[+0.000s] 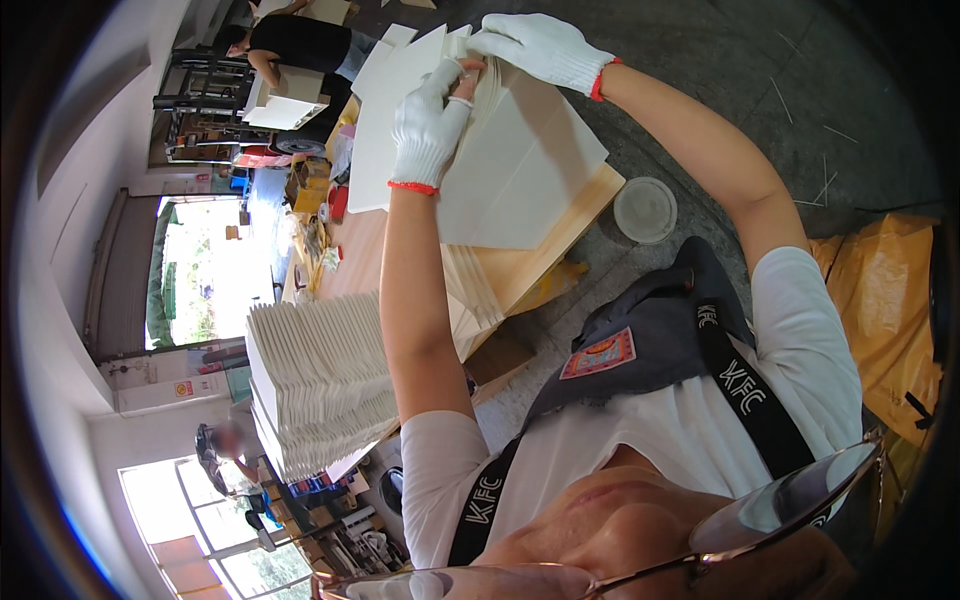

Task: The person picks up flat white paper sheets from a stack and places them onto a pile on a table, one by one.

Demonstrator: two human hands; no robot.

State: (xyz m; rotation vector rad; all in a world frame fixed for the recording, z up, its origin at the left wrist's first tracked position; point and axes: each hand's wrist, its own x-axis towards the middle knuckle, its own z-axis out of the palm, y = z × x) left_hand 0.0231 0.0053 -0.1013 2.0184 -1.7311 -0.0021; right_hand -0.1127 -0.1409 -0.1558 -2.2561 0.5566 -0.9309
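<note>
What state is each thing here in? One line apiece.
Left hand: gloved, some fingertips bare, touching sheets
Right hand: gloved, touching sheets
Sheets: mostly flat, edges bent near the left hand
Stack: piled in layers, creased
Apron: worn, rumpled
Yellow bag: crumpled
Glasses: worn

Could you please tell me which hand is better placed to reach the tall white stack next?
Probably the left hand: it is nearer the tall white stack, on that side, while the right hand is farther across, at the edge of the white boards.
</note>
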